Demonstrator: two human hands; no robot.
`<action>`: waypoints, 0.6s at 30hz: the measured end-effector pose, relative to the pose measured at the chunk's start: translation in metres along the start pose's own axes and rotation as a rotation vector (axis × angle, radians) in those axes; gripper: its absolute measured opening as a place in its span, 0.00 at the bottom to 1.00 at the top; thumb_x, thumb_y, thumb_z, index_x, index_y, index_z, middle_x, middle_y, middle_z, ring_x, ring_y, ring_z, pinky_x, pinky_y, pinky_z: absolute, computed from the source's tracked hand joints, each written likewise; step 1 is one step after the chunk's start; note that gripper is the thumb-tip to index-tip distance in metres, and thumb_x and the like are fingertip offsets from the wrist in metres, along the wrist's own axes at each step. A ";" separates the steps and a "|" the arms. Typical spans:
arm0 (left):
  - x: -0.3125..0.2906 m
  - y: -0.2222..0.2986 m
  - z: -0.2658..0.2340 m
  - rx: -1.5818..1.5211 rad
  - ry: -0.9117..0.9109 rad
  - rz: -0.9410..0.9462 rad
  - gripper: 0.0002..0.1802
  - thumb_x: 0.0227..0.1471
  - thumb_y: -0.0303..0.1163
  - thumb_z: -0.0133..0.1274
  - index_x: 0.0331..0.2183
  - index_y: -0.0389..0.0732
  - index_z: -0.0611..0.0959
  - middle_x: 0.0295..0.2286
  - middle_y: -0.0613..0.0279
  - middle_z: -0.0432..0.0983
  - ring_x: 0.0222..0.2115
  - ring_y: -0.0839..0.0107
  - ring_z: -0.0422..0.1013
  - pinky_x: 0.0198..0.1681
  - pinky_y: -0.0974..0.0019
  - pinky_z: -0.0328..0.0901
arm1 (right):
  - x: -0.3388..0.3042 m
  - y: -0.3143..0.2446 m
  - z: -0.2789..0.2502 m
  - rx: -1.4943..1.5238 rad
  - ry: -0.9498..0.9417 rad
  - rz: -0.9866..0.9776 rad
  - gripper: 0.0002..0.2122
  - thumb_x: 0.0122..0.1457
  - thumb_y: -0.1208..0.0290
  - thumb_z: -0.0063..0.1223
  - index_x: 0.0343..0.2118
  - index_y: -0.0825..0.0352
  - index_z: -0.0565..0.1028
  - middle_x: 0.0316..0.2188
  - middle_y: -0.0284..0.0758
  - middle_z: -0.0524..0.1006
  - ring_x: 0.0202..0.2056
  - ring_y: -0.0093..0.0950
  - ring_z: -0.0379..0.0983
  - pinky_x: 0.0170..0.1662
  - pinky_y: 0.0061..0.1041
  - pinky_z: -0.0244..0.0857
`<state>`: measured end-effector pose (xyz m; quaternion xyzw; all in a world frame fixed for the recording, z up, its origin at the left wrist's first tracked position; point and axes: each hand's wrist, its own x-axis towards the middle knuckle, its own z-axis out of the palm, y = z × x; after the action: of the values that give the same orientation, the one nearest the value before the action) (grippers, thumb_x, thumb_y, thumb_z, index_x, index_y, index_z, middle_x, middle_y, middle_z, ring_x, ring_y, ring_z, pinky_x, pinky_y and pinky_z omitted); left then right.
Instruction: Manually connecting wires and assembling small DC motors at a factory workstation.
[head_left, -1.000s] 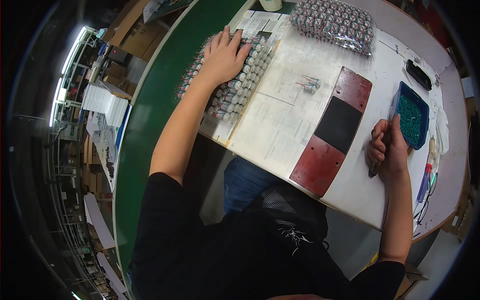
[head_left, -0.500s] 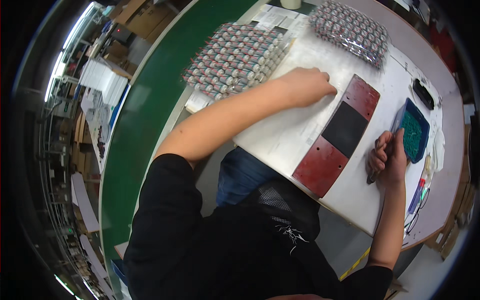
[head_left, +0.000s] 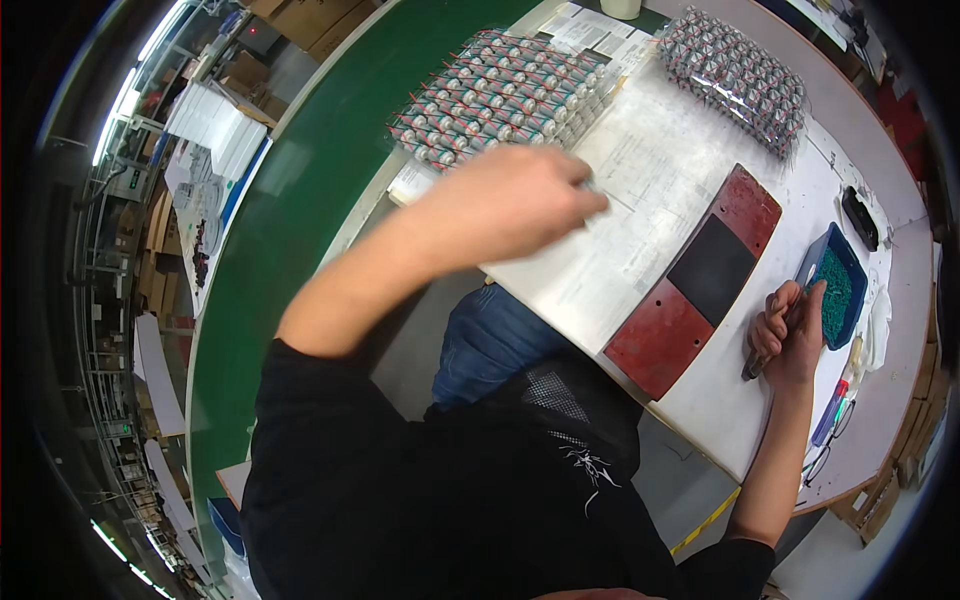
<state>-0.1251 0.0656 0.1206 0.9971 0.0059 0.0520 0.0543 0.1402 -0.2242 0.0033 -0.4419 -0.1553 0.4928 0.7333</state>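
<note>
My left hand (head_left: 520,200), smeared by motion, is closed over the white work surface, just in front of the left block of small cylindrical parts (head_left: 500,95). Something small and pale shows at its fingertips, too blurred to name. Red and teal wires stick up from the cylindrical parts, which stand in close rows. My right hand (head_left: 790,330) is wrapped round a dark tool (head_left: 752,368), whose end pokes out below the fingers; most of it is hidden. Beside that hand is a blue tray (head_left: 855,300) full of small green pieces. Between my hands lies a dark red board (head_left: 660,340) with a black pad (head_left: 711,270) across its middle.
A second block of similar parts, under clear plastic (head_left: 735,80), stands at the far right. A black object (head_left: 860,218) lies beyond the tray, and pens (head_left: 832,415) lie near the right rim. Green belt (head_left: 290,220) runs along the left.
My left hand has moved left and nearer to me, away from the red board towards the left block. My right hand keeps its hold on the dark tool. The view has shifted slightly.
</note>
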 end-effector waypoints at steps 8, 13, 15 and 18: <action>-0.027 -0.070 -0.010 0.174 0.088 0.116 0.25 0.48 0.31 0.65 0.51 0.49 0.84 0.50 0.62 0.80 0.50 0.58 0.75 0.52 0.56 0.70 | -0.001 0.000 0.001 -0.008 0.005 -0.009 0.28 0.73 0.40 0.30 0.28 0.62 0.68 0.14 0.24 0.57 0.11 0.15 0.50 0.14 0.18 0.45; -0.038 -0.069 0.011 0.026 0.294 0.020 0.24 0.48 0.31 0.66 0.50 0.48 0.85 0.50 0.62 0.80 0.51 0.58 0.74 0.55 0.57 0.68 | -0.002 -0.003 0.005 -0.027 0.042 0.018 0.29 0.72 0.37 0.30 0.29 0.61 0.69 0.13 0.23 0.58 0.11 0.16 0.53 0.16 0.19 0.47; -0.047 -0.073 0.014 0.060 0.308 0.030 0.20 0.49 0.32 0.65 0.46 0.48 0.87 0.47 0.64 0.81 0.48 0.60 0.74 0.52 0.57 0.68 | -0.003 -0.003 0.006 -0.031 0.044 0.021 0.29 0.72 0.37 0.29 0.29 0.61 0.69 0.13 0.23 0.58 0.11 0.16 0.53 0.16 0.19 0.47; -0.052 -0.072 0.018 0.068 0.306 0.007 0.18 0.49 0.31 0.66 0.44 0.47 0.88 0.45 0.66 0.82 0.46 0.61 0.75 0.50 0.58 0.69 | -0.002 -0.001 0.006 -0.022 0.038 -0.002 0.29 0.73 0.39 0.30 0.29 0.62 0.69 0.14 0.24 0.57 0.11 0.15 0.51 0.15 0.18 0.45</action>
<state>-0.1750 0.1348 0.0897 0.9789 0.0126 0.2033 0.0186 0.1360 -0.2229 0.0083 -0.4590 -0.1471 0.4820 0.7317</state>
